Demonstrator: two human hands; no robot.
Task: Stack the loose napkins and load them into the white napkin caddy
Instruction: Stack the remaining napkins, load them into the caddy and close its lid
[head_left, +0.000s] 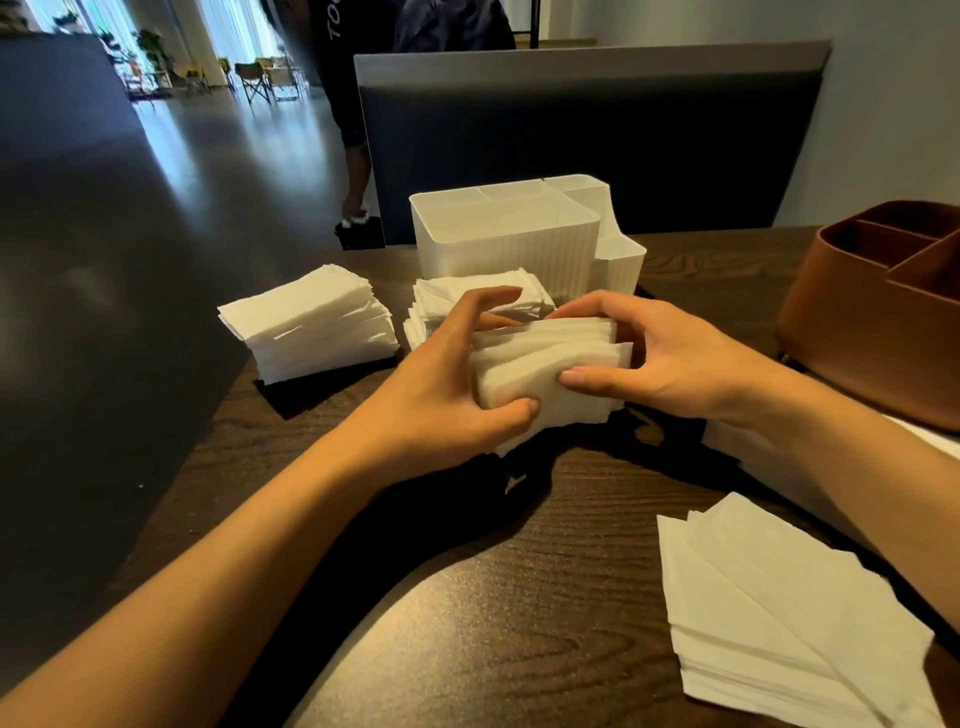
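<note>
The left hand (457, 374) and right hand (660, 358) curl round a thick bundle of napkins (550, 364), squeezing it from both sides to square it up. It sits mid-desk, just in front of the white caddy (509, 244), which looks empty. Next, the bundle likely needs lifting and lowering into the big front slot.

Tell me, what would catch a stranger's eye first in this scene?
Two bare hands meet mid-table, the left hand and right hand gripping a thick bundle of napkins. Just behind stands the white napkin caddy, its big front compartment looking empty. More napkin piles lie at left and fanned out at near right.
</note>
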